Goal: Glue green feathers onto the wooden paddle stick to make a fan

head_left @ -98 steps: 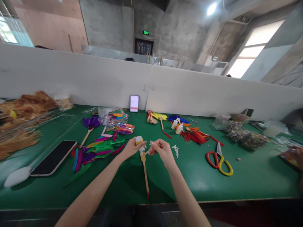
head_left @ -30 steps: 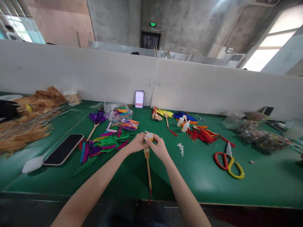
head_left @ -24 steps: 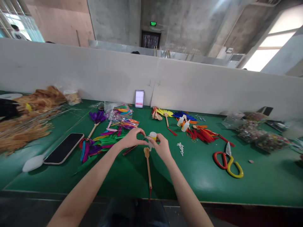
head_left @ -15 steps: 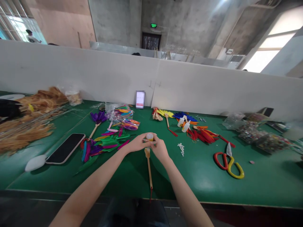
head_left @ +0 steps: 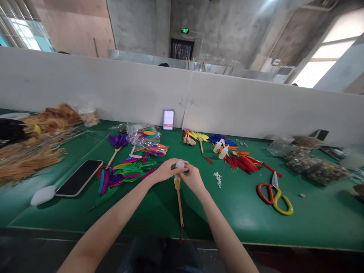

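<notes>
Both hands meet at the middle of the table around a small round container with a whitish top (head_left: 180, 164). The fingers of my left hand (head_left: 167, 170) are closed on its left side. Those of my right hand (head_left: 194, 179) are closed at its right side; the fingers hide most of its body. Just below them, a wooden handle (head_left: 179, 204) with a wider, spoon-like head lies on the table, a red cord at its near end. A small pile of white beads (head_left: 217, 179) lies right of my right hand. Coloured feathers (head_left: 131, 170) are spread left of my left hand.
Red-and-yellow-handled scissors (head_left: 275, 195) lie at right. Two white bottles (head_left: 223, 152) stand among red and blue feathers. A black-screened phone (head_left: 79, 178) lies at left, near tan fibre bundles (head_left: 51, 121). Behind is a white partition (head_left: 127, 91); bagged beads (head_left: 315, 167) sit far right.
The container's top has tipped slightly, and its yellowish side no longer shows. Both hands have barely shifted. The person in the far left background is out of view.
</notes>
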Demonstrator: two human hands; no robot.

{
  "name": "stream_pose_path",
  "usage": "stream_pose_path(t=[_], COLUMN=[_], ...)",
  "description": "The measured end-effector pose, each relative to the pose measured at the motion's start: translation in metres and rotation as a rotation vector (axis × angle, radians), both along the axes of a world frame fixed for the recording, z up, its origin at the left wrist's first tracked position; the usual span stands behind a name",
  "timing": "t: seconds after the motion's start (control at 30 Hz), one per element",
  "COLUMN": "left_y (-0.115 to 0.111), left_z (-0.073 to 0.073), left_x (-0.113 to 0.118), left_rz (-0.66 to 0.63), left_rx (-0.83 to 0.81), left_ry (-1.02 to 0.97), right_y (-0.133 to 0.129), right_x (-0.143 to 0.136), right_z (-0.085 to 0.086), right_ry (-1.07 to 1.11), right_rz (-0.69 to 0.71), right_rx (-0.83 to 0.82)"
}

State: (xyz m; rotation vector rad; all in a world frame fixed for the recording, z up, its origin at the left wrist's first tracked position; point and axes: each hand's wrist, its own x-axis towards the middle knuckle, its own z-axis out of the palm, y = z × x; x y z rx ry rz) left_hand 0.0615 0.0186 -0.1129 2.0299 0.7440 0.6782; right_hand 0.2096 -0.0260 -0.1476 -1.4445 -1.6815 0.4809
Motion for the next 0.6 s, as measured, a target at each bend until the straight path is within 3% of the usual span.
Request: stream_pose_path(t=[0.2,0.43,0.6], left_y=[-0.001,0.007,0.009], left_z=[0.003,0.005,0.0], left_x=[-0.001,-0.001,0.004], left_rz=[-0.034,0.011,0.002], left_rx=[0.01,0.293,0.438], left_ry=[0.05,0.306,0.358], right_y=[-0.001,-0.005,-0.003], right_x=[0.004,0.008,0.007], right_z=[-0.001,0.0,0.001], right_ry=[-0.094,-0.213,-0.277], right_rz=[-0.034,-0.005,-0.007], right_rx=[0.087,0.151,0.166])
